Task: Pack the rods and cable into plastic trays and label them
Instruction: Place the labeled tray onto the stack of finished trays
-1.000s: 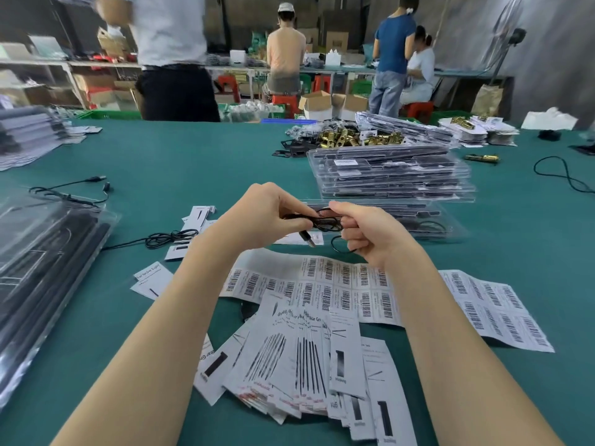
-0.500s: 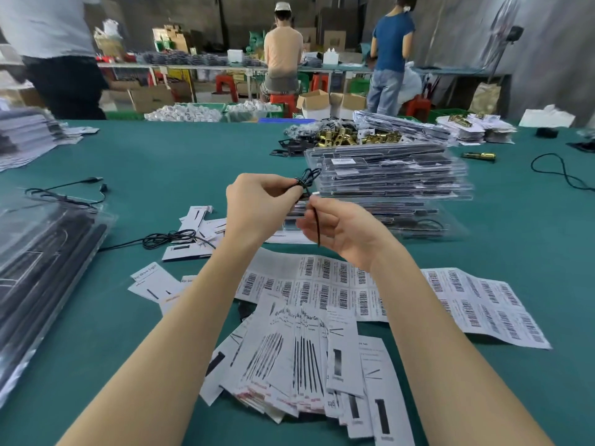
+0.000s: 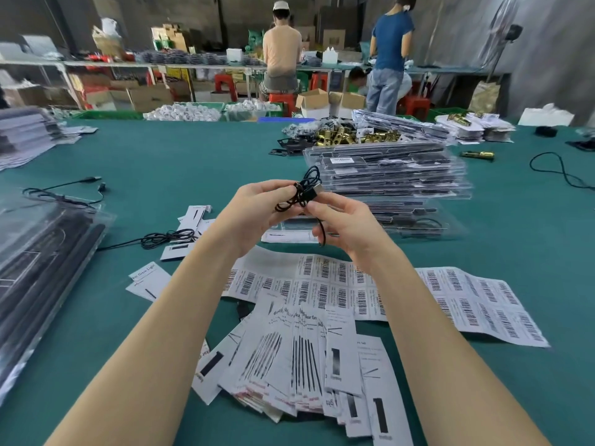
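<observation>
A coiled black cable [image 3: 301, 193] with a USB plug at its end sits between both hands above the green table. My left hand [image 3: 257, 217] grips the coil from the left. My right hand [image 3: 346, 228] pinches the cable's loose strand, which hangs down past the palm. Behind the hands stands a stack of clear plastic trays [image 3: 392, 178] packed with black rods. An open clear tray [image 3: 418, 228] lies at the stack's foot. Barcode label sheets [image 3: 450, 291] lie under my forearms, and printed insert cards [image 3: 299, 365] are fanned out nearer me.
A second cable [image 3: 167, 238] lies on the table at left, a third cable [image 3: 64, 191] farther back. Bagged black rods [image 3: 42, 259] fill the left edge. Brass parts [image 3: 354, 136] pile behind the trays. Two people work at a far bench.
Both hands have kept winding the cable and lifted it slightly; the coil now stands higher with the USB plug showing on top. A person at the far left has walked out of view.
</observation>
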